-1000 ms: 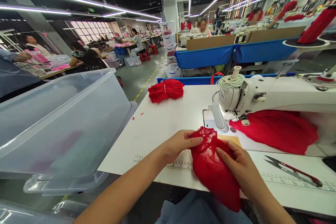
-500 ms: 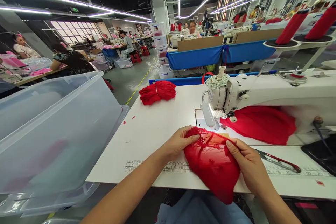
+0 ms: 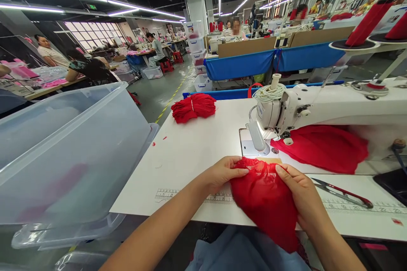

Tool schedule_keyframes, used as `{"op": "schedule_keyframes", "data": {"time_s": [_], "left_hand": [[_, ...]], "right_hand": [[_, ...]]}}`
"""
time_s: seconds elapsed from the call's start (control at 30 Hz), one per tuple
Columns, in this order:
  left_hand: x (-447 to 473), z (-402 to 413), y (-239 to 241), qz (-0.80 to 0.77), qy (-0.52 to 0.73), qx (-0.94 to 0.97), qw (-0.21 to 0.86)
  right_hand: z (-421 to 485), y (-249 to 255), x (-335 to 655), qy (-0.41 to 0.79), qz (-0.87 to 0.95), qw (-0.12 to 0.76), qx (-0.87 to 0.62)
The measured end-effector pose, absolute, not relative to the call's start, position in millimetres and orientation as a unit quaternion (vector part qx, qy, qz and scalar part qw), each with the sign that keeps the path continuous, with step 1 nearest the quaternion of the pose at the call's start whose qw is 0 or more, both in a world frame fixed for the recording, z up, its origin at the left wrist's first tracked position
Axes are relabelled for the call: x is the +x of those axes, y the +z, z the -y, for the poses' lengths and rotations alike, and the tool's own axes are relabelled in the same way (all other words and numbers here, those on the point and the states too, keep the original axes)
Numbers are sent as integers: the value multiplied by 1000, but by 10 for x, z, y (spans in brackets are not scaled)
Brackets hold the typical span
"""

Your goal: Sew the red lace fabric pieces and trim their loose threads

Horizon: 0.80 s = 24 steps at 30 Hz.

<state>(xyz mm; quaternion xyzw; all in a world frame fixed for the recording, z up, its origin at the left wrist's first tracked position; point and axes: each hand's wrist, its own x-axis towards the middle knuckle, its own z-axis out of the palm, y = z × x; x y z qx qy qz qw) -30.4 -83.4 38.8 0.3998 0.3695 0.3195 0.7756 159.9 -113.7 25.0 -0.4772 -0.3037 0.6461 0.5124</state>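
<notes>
In the head view, the left hand [image 3: 224, 173] and right hand [image 3: 299, 190] both grip the top edge of a sheer red lace-trimmed fabric piece [image 3: 263, 199], each pinching it between thumb and fingers. The piece hangs over the near edge of the white surface [image 3: 190, 152], in front of the white sewing machine [image 3: 333, 103], its lower end past that edge above blue clothing.

Half a second ago the cloth was stretched flatter and more see-through; now the hands are slightly closer together and the stretch between them is puckered and denser. Compared with a second ago, though, the grips are farther apart. I judge this as adjusting the edge by hand, with the piece not yet under the needle.

A tied bundle of red cloth [image 3: 194, 108] sits at the surface's far left corner, and red-handled metal snips [image 3: 351, 193] lie near the near edge, right of the right hand.

The fingertips behind the fabric are hidden, and a white angled attachment [image 3: 257, 135] makes the needle area hard to read. The right border cuts off the machine, and the pinkish shape inside the translucent plastic bin [image 3: 95, 148] is indistinct.
</notes>
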Motion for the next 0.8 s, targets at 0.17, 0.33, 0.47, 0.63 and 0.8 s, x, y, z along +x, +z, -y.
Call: {"op": "schedule_keyframes", "data": {"time_s": [0.17, 0.33, 0.47, 0.63, 0.8], "left_hand": [[-158, 714, 382, -380, 296, 364, 797], [-18, 731, 348, -362, 386, 360, 768], [39, 785, 357, -369, 402, 359, 757], [46, 844, 390, -380, 371, 328, 781], [47, 937, 391, -356, 373, 297, 803]], "right_hand": [[1102, 234, 1578, 684, 273, 520, -432], [1073, 200, 1600, 639, 250, 587, -431], [1043, 183, 1613, 622, 239, 607, -434], [1041, 152, 1612, 625, 245, 600, -435], [1010, 67, 1626, 588, 339, 553, -484]]}}
